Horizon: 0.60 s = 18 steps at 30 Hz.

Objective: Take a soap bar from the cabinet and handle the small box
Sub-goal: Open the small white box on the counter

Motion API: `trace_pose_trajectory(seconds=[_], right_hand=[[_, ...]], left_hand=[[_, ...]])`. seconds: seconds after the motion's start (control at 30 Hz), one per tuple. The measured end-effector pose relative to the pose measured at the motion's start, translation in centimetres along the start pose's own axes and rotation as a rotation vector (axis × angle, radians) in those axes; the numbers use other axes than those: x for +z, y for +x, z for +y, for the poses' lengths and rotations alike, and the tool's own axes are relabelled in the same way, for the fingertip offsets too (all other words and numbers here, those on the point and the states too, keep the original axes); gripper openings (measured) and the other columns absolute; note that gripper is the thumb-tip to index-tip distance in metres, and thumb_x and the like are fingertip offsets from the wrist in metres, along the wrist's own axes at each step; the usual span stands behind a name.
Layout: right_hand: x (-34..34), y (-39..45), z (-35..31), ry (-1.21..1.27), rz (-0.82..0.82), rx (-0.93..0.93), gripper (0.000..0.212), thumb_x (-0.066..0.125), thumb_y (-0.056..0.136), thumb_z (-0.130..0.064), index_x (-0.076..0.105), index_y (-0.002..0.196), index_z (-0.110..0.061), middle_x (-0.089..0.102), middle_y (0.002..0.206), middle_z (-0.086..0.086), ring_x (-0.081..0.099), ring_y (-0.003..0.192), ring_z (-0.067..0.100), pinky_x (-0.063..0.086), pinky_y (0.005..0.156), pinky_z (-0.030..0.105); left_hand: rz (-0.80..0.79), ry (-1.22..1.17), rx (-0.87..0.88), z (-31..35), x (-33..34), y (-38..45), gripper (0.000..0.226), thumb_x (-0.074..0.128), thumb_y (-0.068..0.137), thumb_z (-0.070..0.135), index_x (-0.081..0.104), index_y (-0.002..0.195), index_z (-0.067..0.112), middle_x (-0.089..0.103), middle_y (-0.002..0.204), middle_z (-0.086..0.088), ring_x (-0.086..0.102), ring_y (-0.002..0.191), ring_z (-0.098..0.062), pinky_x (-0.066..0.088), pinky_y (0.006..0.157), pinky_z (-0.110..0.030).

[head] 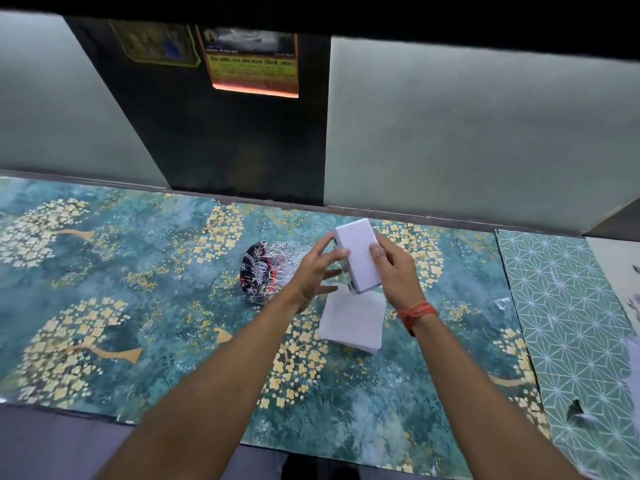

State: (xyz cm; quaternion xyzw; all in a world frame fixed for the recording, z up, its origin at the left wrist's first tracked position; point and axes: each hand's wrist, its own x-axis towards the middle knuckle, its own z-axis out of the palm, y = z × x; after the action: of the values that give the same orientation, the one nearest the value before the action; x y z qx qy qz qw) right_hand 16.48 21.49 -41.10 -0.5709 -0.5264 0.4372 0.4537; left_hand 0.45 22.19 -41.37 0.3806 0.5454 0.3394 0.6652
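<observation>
A small white box (358, 252) is held above the counter, tilted with one end toward the far wall. My right hand (394, 271) grips its right side. My left hand (317, 268) touches its left edge with thumb and forefinger while the other fingers spread below it. A black, red and gold patterned soap bar in clear wrap (261, 268) lies on the counter just left of my left hand. Under the box, a white square sheet or lid (353, 322) lies flat on the counter.
The counter (138, 289) carries a teal covering with gold flowers; a green geometric sheet (571, 323) lies at its right. Behind stand frosted sliding cabinet panels (467, 133) with a dark open gap (225, 140) holding posters. The near counter edge runs along the bottom.
</observation>
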Motion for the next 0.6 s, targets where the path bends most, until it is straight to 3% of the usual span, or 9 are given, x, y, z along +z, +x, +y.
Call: trace_pose_trajectory(seconds=[0.1,0.17,0.23,0.37,0.47,0.53,0.6], right_hand=[[0.5,-1.0,-0.2,0.063,0.011,0.036,0.024,0.049,0.099,-0.021,0.066,0.117,-0.018,0.066,0.094,-0.005,0.059,0.078,0.011,0.051,0.068,0.023],[0.5,-1.6,-0.3,0.129,0.02,0.053,0.019,0.051,0.098,-0.023,0.069,0.1,-0.024,0.066,0.094,0.003,0.059,0.078,0.014,0.051,0.069,0.03],[0.4,-2.1,0.0,0.197,0.039,0.104,0.019,0.053,0.097,-0.025,0.069,0.09,-0.019,0.064,0.095,0.01,0.058,0.078,0.019,0.05,0.07,0.035],[0.7,-3.2,0.4,0.341,0.05,0.246,0.016,0.055,0.097,-0.024,0.07,0.096,-0.021,0.068,0.09,0.003,0.061,0.077,0.019,0.052,0.068,0.034],[0.3,-3.5,0.7,0.413,0.124,0.375,0.022,0.053,0.097,-0.027,0.066,0.106,-0.013,0.065,0.087,0.004,0.059,0.076,0.024,0.05,0.066,0.035],[-0.8,-3.4,1.0,0.46,0.179,0.488,0.026,0.051,0.098,-0.032,0.064,0.107,-0.011,0.064,0.087,0.007,0.059,0.073,0.024,0.052,0.066,0.037],[-2.0,-3.2,1.5,0.486,0.192,0.53,0.023,0.052,0.097,-0.036,0.063,0.099,-0.015,0.064,0.091,0.01,0.06,0.072,0.024,0.053,0.067,0.039]], left_hand=[[-0.029,-0.045,-0.001,-0.1,0.4,-0.8,0.067,0.067,0.075,0.04,0.044,0.136,0.049,0.061,0.129,-0.006,0.063,0.113,-0.032,0.053,0.091,-0.05],[-0.038,-0.062,-0.008,-0.3,0.3,-1.1,0.069,0.069,0.074,0.039,0.044,0.138,0.048,0.061,0.13,-0.007,0.064,0.111,-0.033,0.055,0.088,-0.049],[-0.035,-0.067,-0.015,-0.5,0.1,-1.4,0.073,0.072,0.072,0.04,0.045,0.139,0.047,0.059,0.132,-0.008,0.064,0.111,-0.035,0.058,0.086,-0.048],[-0.029,-0.042,-0.052,-1.0,-0.4,-1.9,0.084,0.075,0.061,0.045,0.047,0.14,0.044,0.059,0.13,-0.011,0.062,0.111,-0.04,0.058,0.083,-0.046],[-0.019,-0.082,-0.064,-1.3,-1.1,-2.3,0.072,0.064,0.071,0.039,0.048,0.141,0.031,0.058,0.124,-0.015,0.059,0.109,-0.041,0.054,0.091,-0.057],[-0.006,-0.165,-0.071,-1.0,-1.4,-2.9,0.05,0.056,0.073,0.038,0.057,0.122,0.025,0.058,0.116,-0.016,0.059,0.102,-0.038,0.048,0.095,-0.067],[0.034,-0.193,-0.072,-0.5,-1.9,-3.1,0.041,0.054,0.073,0.04,0.057,0.111,0.025,0.057,0.117,-0.015,0.06,0.097,-0.033,0.051,0.093,-0.063]])
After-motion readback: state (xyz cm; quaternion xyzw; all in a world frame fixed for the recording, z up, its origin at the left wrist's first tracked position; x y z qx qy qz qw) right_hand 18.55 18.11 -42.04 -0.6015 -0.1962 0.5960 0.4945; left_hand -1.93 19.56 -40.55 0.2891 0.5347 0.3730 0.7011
